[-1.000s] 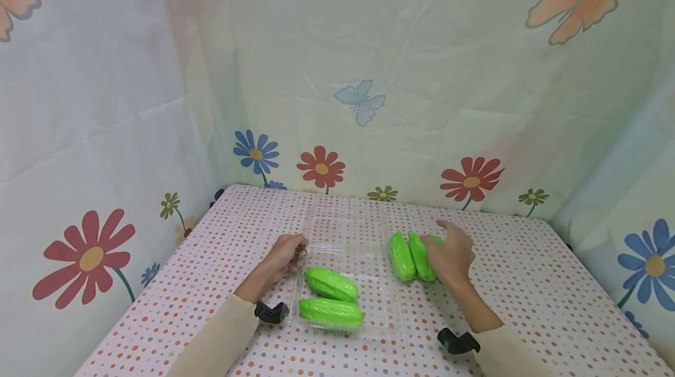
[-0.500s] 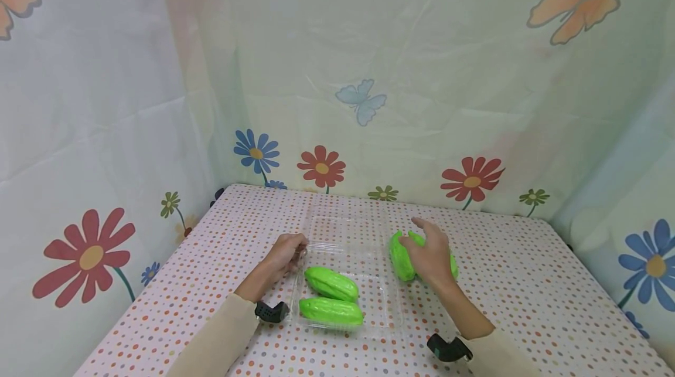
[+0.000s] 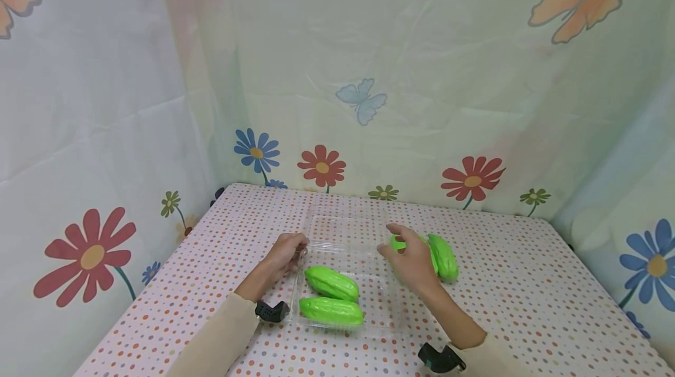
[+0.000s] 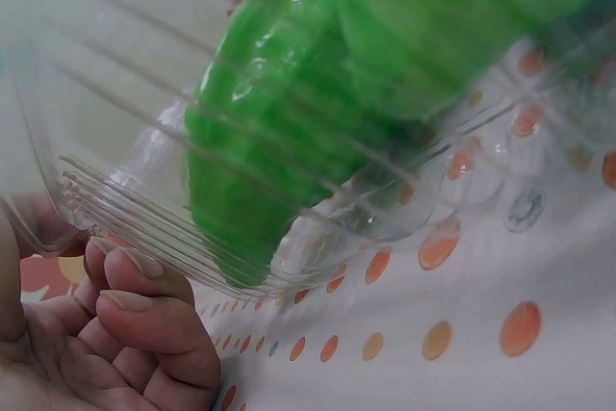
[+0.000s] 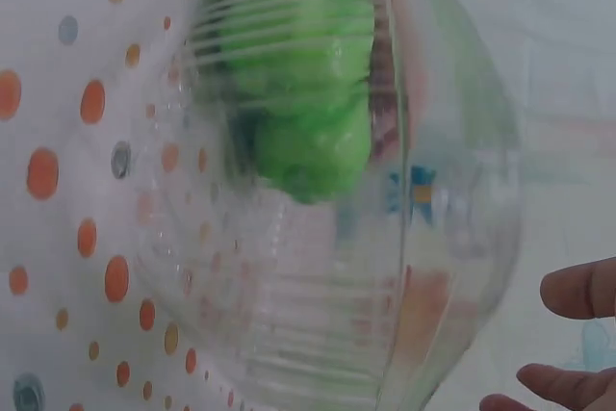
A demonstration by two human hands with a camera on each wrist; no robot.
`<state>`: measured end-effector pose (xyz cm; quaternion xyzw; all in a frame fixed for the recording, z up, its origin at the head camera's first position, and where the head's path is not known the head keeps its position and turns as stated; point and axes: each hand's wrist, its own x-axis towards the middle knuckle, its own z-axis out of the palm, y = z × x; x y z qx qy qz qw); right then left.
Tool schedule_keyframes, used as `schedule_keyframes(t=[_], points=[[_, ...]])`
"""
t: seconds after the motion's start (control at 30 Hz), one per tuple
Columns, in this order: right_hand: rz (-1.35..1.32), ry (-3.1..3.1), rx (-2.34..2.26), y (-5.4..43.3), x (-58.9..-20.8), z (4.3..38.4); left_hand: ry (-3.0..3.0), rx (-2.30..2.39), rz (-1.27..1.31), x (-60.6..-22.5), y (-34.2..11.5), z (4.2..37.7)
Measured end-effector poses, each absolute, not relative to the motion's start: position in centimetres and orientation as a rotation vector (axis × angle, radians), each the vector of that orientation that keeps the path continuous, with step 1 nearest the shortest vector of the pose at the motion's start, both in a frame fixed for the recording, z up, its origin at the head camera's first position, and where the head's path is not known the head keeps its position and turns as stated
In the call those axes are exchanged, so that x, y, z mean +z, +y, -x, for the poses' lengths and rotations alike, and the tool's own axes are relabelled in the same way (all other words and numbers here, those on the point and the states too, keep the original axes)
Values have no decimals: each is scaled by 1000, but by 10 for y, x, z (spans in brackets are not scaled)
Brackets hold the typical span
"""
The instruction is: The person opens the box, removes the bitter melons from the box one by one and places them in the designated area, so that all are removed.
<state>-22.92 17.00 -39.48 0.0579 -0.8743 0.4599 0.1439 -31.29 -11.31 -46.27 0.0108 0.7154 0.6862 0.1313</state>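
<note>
1. Two green vegetables (image 3: 331, 283) lie inside the clear container (image 3: 377, 301), lower center, its lid (image 3: 345, 230) open at mid-frame.
2. At left of center, the left hand (image 3: 285, 254) pinches the container's edge, fingers curled.
3. At right of center, the right hand (image 3: 413, 257), thumb and fingers spread and gripping nothing visible, partly hides the loose vegetables (image 3: 444, 258), at least two, on the dotted table (image 3: 527, 283).
4. The work appears partway along: two in, others out, lid unclosed.
</note>
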Motion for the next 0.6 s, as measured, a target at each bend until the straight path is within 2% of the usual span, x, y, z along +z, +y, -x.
schedule_keyframes(t=[0.6], points=[[-494, -2643, 1420, 129, -396, 209, 2068, 1986, -80, -463, -115, 313]])
